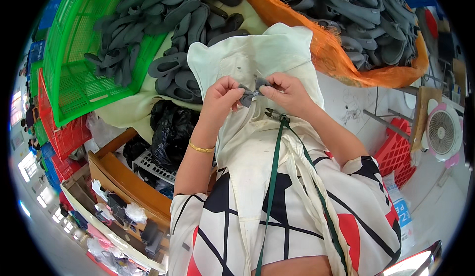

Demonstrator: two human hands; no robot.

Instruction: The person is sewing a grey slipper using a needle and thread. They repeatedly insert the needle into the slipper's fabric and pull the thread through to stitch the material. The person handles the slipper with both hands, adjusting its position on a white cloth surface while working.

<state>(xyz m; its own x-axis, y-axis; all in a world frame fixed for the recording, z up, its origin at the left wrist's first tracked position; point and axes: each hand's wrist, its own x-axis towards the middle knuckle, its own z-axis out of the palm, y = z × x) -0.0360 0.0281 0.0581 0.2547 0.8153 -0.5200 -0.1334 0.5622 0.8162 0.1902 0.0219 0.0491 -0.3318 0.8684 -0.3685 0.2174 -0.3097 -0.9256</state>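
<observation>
Red-black-white patterned shirt (366,216) fills lower centre, while left fingers (231,96) and right fingers (272,93) pinch a small grey bow-shaped piece (246,97), seemingly unfinished

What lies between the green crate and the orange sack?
The head view shows dark grey shoes between the green crate and orange sack, with pale cloth beside them.

Left hand (221,96) and right hand (291,95) near each other, both pinching — forearms (338,136) angled inward

Bright, soft light; strongly curved edges
</observation>
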